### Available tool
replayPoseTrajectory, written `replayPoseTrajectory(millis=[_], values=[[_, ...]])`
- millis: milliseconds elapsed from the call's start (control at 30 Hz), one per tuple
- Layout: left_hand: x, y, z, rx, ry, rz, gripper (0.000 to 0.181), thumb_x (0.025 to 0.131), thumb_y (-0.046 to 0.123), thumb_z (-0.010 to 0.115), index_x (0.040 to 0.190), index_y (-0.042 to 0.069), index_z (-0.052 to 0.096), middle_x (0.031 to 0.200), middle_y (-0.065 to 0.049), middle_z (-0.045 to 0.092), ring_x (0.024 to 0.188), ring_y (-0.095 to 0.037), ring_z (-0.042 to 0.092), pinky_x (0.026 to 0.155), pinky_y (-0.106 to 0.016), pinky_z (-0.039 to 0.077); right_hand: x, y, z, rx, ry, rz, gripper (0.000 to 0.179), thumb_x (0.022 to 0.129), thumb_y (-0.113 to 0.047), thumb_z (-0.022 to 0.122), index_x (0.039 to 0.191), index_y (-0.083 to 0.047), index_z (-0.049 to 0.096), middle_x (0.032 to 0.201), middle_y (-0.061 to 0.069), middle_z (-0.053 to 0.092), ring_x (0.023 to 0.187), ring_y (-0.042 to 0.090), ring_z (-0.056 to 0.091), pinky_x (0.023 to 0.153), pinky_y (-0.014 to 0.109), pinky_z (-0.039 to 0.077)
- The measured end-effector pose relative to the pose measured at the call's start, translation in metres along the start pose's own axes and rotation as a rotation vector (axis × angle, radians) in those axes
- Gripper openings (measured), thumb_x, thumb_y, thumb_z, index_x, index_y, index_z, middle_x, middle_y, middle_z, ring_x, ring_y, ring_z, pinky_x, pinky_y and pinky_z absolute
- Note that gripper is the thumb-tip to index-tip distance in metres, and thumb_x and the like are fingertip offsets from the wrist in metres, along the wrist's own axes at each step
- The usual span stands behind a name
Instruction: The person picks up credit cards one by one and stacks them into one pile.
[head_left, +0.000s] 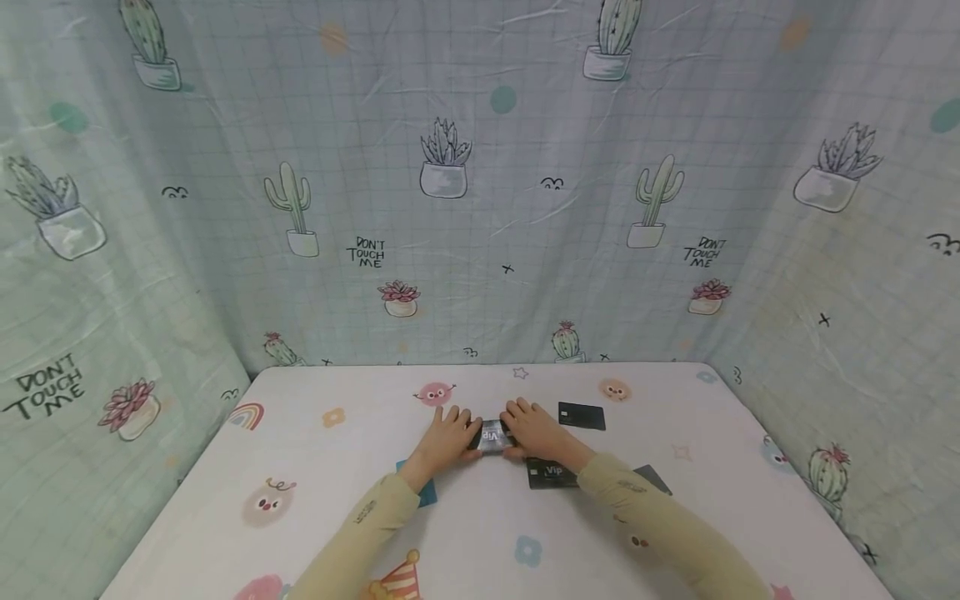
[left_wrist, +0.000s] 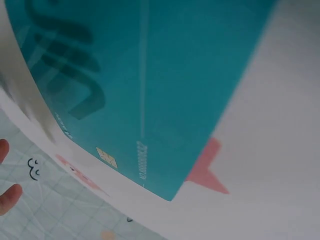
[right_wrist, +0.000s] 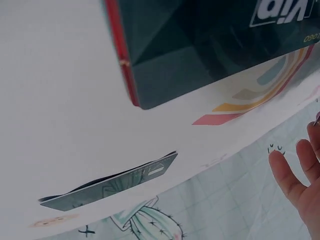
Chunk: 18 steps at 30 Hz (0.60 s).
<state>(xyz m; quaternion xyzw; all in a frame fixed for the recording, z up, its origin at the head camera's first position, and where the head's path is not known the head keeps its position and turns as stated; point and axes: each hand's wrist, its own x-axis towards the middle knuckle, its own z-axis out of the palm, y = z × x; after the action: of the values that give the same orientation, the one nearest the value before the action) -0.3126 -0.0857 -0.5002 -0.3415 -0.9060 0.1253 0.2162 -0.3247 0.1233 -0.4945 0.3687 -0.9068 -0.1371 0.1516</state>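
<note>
A dark card with a silvery sheen and "Vip" lettering (head_left: 492, 437) is between my two hands near the back of the table. The left hand (head_left: 444, 440) grips its left end with fingers and thumb, and the right hand (head_left: 542, 435) grips its right end. Below the left wrist lies a teal card (left_wrist: 165, 90) with a gold chip. A black "Vip" card (head_left: 552, 473) lies beneath the right wrist, its edge red in the right wrist view. The wrist views show fingertips (left_wrist: 10, 200) of the left hand and part of the right, without the held card.
Behind the right hand lies a black card (head_left: 581, 416), slightly bent in the right wrist view. Another dark card (head_left: 652, 478) is partly covered by the right sleeve (head_left: 637, 500). The white printed table (head_left: 480, 533) is bordered by cactus-patterned cloth (head_left: 480, 225).
</note>
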Motion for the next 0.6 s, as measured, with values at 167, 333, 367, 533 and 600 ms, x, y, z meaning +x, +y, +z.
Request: replayPoseTrajectory(millis=[167,333,367,533,600], values=[[-0.002,0.000,0.000,-0.011,0.032,0.003,0.055,0.078,0.055,0.056,0.117,0.017,0.054,0.100,-0.003,0.055,0.087,-0.020,0.046,0.078,-0.043,0.043,-0.004,0.002,-0.002,0.044,0.019,0.007,0.060,0.077,-0.059,0.052,0.112,-0.010,0.049,0.104,0.003,0.048,0.090,0.017,0.043,0.069,0.031,0.047],[-0.004,0.001,0.001,-0.004,0.066,0.015,0.055,0.078,0.054,0.056,0.119,0.017,0.054,0.099,-0.003,0.053,0.086,-0.020,0.046,0.076,-0.041,0.043,-0.011,0.003,-0.006,0.056,0.055,-0.009,0.059,0.078,-0.059,0.051,0.111,-0.010,0.048,0.102,0.003,0.047,0.088,0.017,0.042,0.066,0.030,0.047],[-0.005,0.002,0.000,-0.005,0.072,0.017,0.055,0.078,0.054,0.056,0.119,0.017,0.054,0.098,-0.003,0.053,0.085,-0.020,0.045,0.075,-0.041,0.043,-0.012,0.003,-0.007,0.053,0.061,-0.013,0.059,0.078,-0.059,0.051,0.111,-0.010,0.048,0.102,0.003,0.047,0.088,0.016,0.042,0.066,0.029,0.046],[-0.007,0.005,-0.003,0.000,0.100,0.035,0.055,0.079,0.054,0.054,0.120,0.018,0.053,0.099,-0.002,0.053,0.084,-0.019,0.045,0.074,-0.039,0.042,-0.019,0.004,-0.013,0.066,0.075,-0.016,0.059,0.078,-0.058,0.053,0.110,-0.010,0.049,0.102,0.003,0.047,0.087,0.016,0.042,0.065,0.029,0.046],[-0.008,0.006,-0.005,-0.001,0.106,0.040,0.055,0.079,0.054,0.054,0.121,0.017,0.053,0.099,-0.001,0.053,0.085,-0.019,0.045,0.075,-0.039,0.043,-0.022,0.004,-0.015,0.078,0.080,-0.016,0.058,0.078,-0.057,0.053,0.110,-0.010,0.049,0.102,0.003,0.047,0.087,0.016,0.042,0.066,0.030,0.046]])
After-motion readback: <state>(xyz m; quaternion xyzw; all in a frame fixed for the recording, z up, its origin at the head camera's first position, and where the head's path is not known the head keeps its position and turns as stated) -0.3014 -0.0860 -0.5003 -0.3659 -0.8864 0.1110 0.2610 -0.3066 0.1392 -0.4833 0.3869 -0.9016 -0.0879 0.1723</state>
